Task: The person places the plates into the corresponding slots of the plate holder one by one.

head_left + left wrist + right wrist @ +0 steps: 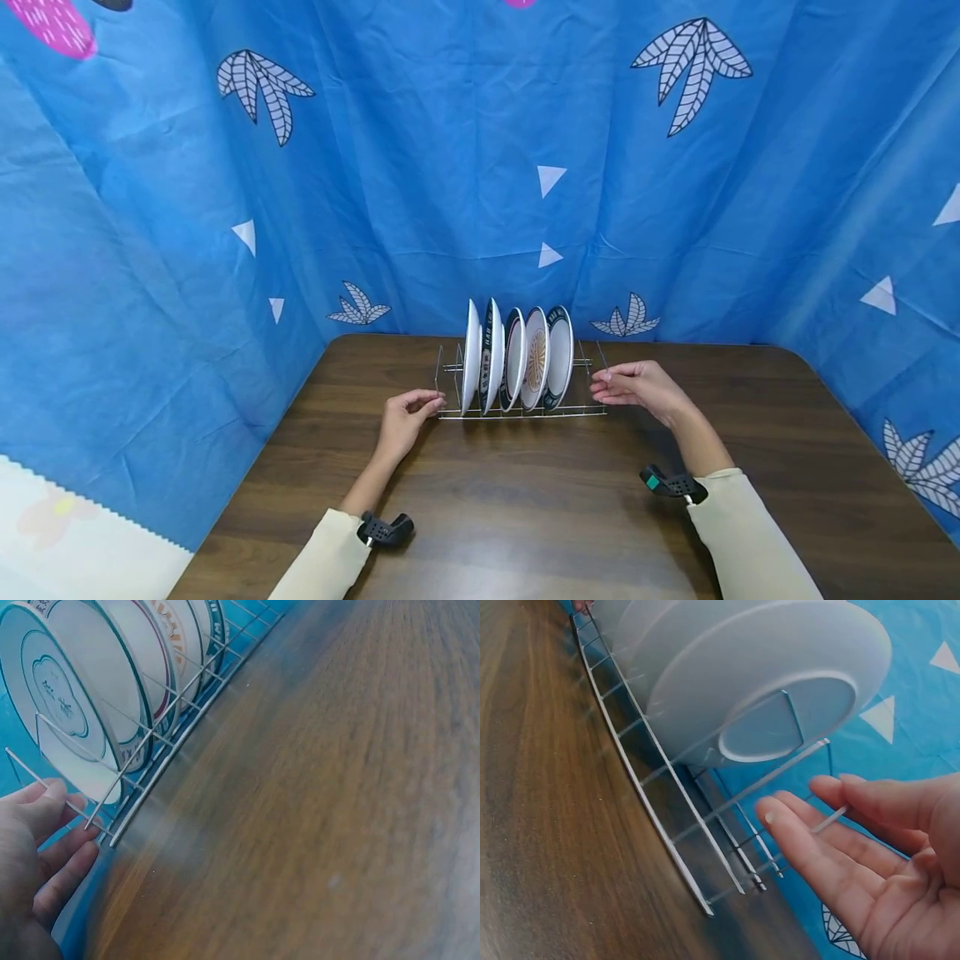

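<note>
A metal wire dish rack (562,415) stands near the table's far edge. Several plates lean upright in its slots, among them a white one (471,358) at the left and one with an orange sunburst pattern (536,358). My left hand (405,421) pinches the wire at the rack's left end; the left wrist view shows its thumb and fingers round that wire beside the nearest plate (60,697). At the opposite end, my right hand (645,390) grips an end wire between thumb and fingers. The rightmost plate's plain white underside (772,675) faces this hand.
The rack sits on a dark brown wooden table (517,500). A blue curtain (465,167) printed with leaves and triangles hangs behind and along both sides. Each forearm wears a black wrist device, such as the one (386,530) on the left.
</note>
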Tool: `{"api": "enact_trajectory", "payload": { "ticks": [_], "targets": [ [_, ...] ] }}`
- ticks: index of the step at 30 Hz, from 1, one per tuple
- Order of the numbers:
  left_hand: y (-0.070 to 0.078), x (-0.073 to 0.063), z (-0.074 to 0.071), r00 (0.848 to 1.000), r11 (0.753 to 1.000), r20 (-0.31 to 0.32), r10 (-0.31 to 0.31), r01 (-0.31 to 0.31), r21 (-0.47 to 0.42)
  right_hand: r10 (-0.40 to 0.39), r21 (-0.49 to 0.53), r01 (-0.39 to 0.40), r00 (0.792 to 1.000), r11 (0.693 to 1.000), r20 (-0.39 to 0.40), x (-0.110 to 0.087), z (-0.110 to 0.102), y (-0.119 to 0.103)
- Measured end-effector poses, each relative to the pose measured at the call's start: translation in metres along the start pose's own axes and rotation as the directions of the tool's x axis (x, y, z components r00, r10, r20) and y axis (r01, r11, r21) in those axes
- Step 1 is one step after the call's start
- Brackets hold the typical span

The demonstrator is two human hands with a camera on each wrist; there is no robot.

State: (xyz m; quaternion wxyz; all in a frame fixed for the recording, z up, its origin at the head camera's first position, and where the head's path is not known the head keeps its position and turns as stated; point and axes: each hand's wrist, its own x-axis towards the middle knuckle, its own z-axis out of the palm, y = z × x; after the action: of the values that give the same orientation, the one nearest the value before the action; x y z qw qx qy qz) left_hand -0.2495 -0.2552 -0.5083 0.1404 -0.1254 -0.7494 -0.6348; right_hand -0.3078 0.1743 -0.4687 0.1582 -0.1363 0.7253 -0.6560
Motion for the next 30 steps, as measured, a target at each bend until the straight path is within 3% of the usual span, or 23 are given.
{"api": "enact_trajectory", "payload": {
  "ticks": [4,12,17,19,22,24,27,30],
  "targets": [
    [-0.001,-0.001,0.001,0.998,1.0,0.059,-0.017,0.017,-0.003,-0.026,0.025,0.028,0.995,0.999,-0.098,0.002,0.001,0.003],
    [-0.027,0.001,0.003,0.976,1.0,0.217,0.017,-0.017,0.0,-0.049,0.046,0.065,0.958,0.997,-0.284,0.004,0.004,0.005],
    [-0.028,0.001,0.006,0.949,0.997,0.306,0.076,-0.065,-0.047,-0.04,0.018,0.048,0.951,0.999,-0.305,0.006,0.004,0.004],
    [-0.028,0.0,0.007,0.946,0.996,0.312,0.084,-0.075,-0.041,-0.033,0.003,0.036,0.951,0.999,-0.309,0.006,0.005,0.002],
    [-0.026,-0.002,0.006,0.958,0.997,0.275,0.074,-0.069,-0.027,-0.025,-0.029,0.016,0.944,0.999,-0.33,0.005,0.008,-0.002],
    [-0.02,-0.002,0.006,0.974,0.998,0.217,0.059,-0.052,-0.035,-0.042,-0.065,0.02,0.929,0.998,-0.368,0.002,0.011,-0.009],
    [-0.007,-0.001,0.004,0.995,0.997,0.092,0.041,-0.035,-0.063,-0.105,-0.122,0.056,0.888,0.991,-0.447,-0.002,0.018,-0.021],
    [0.0,0.003,0.003,1.0,0.999,-0.014,0.019,-0.019,-0.051,-0.181,-0.161,0.116,0.854,0.98,-0.487,-0.006,0.027,-0.033]
  ]
}}
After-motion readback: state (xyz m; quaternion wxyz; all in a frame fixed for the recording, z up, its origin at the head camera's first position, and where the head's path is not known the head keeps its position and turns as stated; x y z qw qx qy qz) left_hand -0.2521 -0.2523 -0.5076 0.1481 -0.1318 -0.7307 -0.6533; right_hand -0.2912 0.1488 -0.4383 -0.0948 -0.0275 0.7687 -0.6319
